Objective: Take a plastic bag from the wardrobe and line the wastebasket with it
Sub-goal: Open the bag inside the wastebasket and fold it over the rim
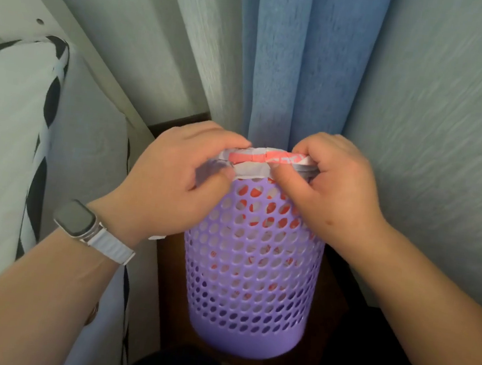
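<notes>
A purple perforated wastebasket [249, 279] stands upright on a dark floor, straight below me. A white plastic bag with red print [254, 161] sits inside it; its red shows through the holes, and its edge is folded over the near rim. My left hand [174, 174], with a watch on the wrist, pinches the bag's edge at the left of the rim. At the right of the rim my right hand [332, 186] pinches the same edge. The basket's opening is hidden behind both hands.
Blue curtain [300, 69] and pale curtain panels [444, 130] hang close behind and to the right of the basket. A white bed with black-patterned bedding [13, 141] stands on the left. The basket sits in a narrow gap between them.
</notes>
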The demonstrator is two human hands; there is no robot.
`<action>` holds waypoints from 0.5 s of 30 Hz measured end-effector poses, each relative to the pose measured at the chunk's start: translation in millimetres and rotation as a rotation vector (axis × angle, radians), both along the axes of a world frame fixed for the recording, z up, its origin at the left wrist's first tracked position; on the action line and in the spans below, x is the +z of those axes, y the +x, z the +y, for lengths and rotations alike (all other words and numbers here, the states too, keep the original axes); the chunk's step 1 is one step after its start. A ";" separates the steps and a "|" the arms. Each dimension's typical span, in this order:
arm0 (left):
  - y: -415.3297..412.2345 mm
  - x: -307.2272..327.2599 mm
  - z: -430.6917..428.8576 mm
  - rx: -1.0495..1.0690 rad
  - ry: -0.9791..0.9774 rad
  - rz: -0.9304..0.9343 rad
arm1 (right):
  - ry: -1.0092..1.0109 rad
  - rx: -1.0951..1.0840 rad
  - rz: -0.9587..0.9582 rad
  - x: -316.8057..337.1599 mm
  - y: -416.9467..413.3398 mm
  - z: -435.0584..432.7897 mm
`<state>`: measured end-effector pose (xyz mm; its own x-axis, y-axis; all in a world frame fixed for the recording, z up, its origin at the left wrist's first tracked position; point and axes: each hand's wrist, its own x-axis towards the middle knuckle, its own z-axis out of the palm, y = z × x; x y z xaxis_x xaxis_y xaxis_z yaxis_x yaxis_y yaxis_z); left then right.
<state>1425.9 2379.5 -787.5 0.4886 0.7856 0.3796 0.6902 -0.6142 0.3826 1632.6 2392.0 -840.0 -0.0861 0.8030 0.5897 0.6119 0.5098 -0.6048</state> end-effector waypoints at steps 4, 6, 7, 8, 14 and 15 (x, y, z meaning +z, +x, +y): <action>5.0 -1.4 -0.7 -0.028 0.068 0.113 | 0.040 -0.012 -0.017 -5.6 -7.9 -3.9; 6.0 -3.2 0.5 -0.043 0.068 0.157 | 0.055 -0.003 -0.029 -8.8 -11.3 -6.2; 5.6 -3.8 1.2 -0.050 0.061 0.169 | 0.055 0.001 -0.033 -10.2 -12.5 -7.0; 4.9 -4.8 1.7 -0.054 0.054 0.177 | 0.051 0.005 -0.040 -11.3 -13.5 -7.5; 3.0 -6.4 0.8 -0.018 0.046 0.169 | 0.054 0.031 -0.119 -5.2 -13.7 -10.5; 2.4 -5.9 0.9 -0.010 0.053 0.160 | 0.063 0.043 -0.133 -2.8 -12.6 -11.1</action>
<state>1428.3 2380.4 -793.3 0.5537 0.7616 0.3368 0.7337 -0.6375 0.2350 1620.0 2380.8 -842.8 -0.2000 0.7586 0.6201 0.6611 0.5716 -0.4860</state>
